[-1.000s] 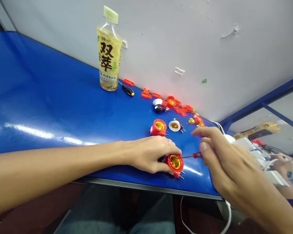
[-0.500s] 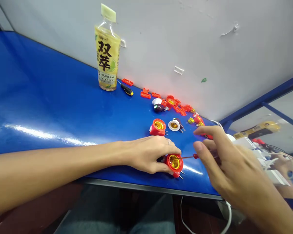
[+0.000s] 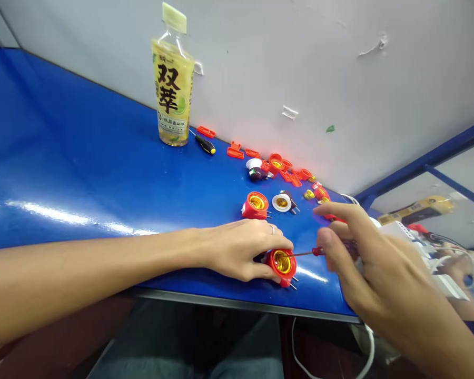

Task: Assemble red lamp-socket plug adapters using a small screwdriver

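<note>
My left hand (image 3: 250,250) is closed around a red plug-in bulb socket (image 3: 287,273) on the blue table, close to its front edge. The socket's brass-threaded mouth faces up, and two metal prongs stick out at its right. My right hand (image 3: 373,263) grips a screwdriver (image 3: 318,251) with a red handle, mostly hidden by the fingers. Its thin shaft reaches into the socket's mouth; the tip is hard to make out inside. Just behind my left hand lie another red bulb socket (image 3: 256,206) and a white-rimmed bulb socket (image 3: 282,202) with a dark body.
A yellow drink bottle (image 3: 171,100) and a black-and-yellow screwdriver (image 3: 204,144) stand and lie by the wall. Red plastic parts (image 3: 292,176) and brass threads (image 3: 308,195) are scattered along it. White power strips (image 3: 397,231) and cables crowd the right, where another person's hand (image 3: 458,271) shows.
My right hand's thumb and fingers have shifted slightly on the screwdriver handle. The screwdriver stays in the socket, and my left hand keeps its hold.
</note>
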### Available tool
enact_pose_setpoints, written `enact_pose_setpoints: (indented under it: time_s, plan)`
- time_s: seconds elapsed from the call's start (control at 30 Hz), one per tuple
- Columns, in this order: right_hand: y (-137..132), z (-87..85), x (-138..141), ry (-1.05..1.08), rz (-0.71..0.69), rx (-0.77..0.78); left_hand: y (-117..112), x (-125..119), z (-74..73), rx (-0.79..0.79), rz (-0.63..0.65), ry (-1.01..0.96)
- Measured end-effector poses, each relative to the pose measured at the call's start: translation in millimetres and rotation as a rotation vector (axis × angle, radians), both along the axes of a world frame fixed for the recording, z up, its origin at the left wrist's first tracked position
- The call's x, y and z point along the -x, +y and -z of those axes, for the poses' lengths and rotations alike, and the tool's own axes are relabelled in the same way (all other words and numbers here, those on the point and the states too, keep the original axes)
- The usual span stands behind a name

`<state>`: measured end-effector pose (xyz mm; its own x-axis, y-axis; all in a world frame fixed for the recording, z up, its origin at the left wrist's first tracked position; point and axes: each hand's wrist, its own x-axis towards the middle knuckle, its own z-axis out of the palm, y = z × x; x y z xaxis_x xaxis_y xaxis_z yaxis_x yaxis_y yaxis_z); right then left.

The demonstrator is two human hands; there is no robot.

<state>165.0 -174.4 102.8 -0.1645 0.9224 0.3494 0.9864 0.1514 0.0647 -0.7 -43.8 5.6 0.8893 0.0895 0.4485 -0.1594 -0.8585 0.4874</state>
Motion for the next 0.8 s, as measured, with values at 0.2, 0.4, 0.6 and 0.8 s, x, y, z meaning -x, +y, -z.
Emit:
enact_pose_setpoints:
  time_s: [0.2,0.4,0.6,0.8]
  plan:
    - [3.4,2.0,-1.6,-0.058,0.052,-0.047,0.3,0.3,0.1,-0.014,-0.013,-0.003]
    - [-1.7,-5.8,-3.3,0.017,-0.074,0.024,0.2,0.4,0.2,0.004,-0.003,-0.004]
    - [1.9,3.8,-3.6,-0.129,0.03,-0.09,-0.2,0.5,-0.1,-0.006,-0.005,0.001]
    - [-6.3,-2.3,-2.4,0.065,-0.089,-0.013,-0.3,0.5,-1.4,0.004,0.007,0.01]
